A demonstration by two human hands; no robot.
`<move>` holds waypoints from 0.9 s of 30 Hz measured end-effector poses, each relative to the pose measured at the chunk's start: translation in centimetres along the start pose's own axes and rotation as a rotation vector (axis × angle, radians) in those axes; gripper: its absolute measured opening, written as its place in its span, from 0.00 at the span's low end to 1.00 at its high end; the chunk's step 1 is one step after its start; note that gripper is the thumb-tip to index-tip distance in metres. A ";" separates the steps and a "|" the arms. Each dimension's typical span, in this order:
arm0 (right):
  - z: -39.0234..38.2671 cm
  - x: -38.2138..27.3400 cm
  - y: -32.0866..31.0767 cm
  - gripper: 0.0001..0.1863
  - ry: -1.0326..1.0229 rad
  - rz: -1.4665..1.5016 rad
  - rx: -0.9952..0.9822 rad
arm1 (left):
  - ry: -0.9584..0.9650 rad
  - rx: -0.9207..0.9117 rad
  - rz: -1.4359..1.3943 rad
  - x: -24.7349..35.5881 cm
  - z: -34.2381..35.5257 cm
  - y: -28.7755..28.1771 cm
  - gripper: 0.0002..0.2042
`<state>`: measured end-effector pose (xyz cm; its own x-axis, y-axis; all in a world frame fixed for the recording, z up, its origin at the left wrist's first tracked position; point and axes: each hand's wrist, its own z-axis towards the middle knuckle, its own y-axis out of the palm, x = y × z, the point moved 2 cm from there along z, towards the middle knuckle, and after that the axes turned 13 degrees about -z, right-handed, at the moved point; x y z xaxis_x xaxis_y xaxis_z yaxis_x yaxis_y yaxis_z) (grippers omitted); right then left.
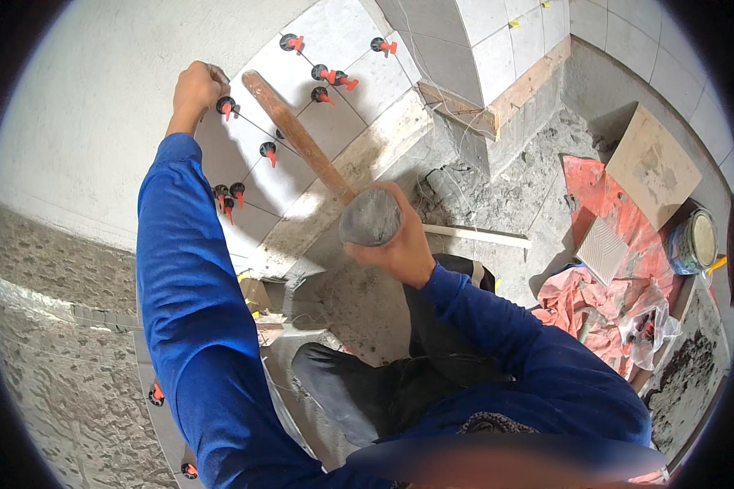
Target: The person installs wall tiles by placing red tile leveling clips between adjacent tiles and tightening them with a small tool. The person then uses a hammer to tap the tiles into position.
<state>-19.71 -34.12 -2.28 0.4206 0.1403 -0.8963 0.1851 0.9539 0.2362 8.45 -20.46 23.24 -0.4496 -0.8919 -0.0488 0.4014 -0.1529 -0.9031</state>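
My right hand [408,248] is wrapped round the dark round head of a mallet [372,218]. Its worn wooden handle [298,134] slants up and left across the tiles. At the upper left, my left hand [194,91] is at the top edge of the wall tiles [261,191], fingers curled; whatever is between them is hidden. Just below those fingers sits a black-and-red tile leveling clip [227,107]. Several more such clips stand along the tile joints, among them one [268,152] beside the handle and one [322,95] beyond it.
A white strip [481,236] lies on the rough concrete floor [530,183]. Over to the right are a red plastic sheet [599,196], a loose tile [654,165], a ridged tile piece [602,251] and a bucket [695,240]. A tiled corner with a wooden batten [534,77] rises at the back.
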 end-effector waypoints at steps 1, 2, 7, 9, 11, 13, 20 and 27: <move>0.0 0.0 0.1 0.36 -0.017 -0.009 0.019 | -0.005 -0.010 0.018 0.1 0.0 0.0 0.11; 0.0 0.0 0.2 0.37 -0.032 -0.017 0.041 | -0.009 -0.023 0.036 0.1 0.0 -0.1 0.11; -0.3 0.2 -0.3 0.36 0.050 0.029 -0.049 | -0.047 -0.038 0.036 0.4 0.0 -0.2 0.09; -1.0 0.2 -0.8 0.36 0.049 0.003 -0.063 | -0.048 -0.053 0.049 0.3 0.0 -0.2 0.10; -2.0 0.1 -1.2 0.36 0.016 -0.012 -0.062 | -0.030 -0.066 0.086 0.2 0.2 -0.2 0.11; -3.1 0.3 -1.7 0.37 0.050 0.006 -0.077 | -0.024 -0.078 0.091 0.0 0.4 -0.2 0.11; -5.9 1.1 -4.1 0.35 -0.017 0.007 -0.044 | 0.054 -0.137 0.017 -0.2 1.1 -0.8 0.11; -6.9 1.7 -7.2 0.36 -0.011 -0.044 0.112 | 0.093 -0.040 -0.064 2.4 3.4 -0.5 0.15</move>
<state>-26.45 -38.98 -8.07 0.4192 0.0955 -0.9028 0.3015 0.9234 0.2377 9.92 -23.98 24.99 -0.5458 -0.8374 -0.0283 0.3384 -0.1894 -0.9217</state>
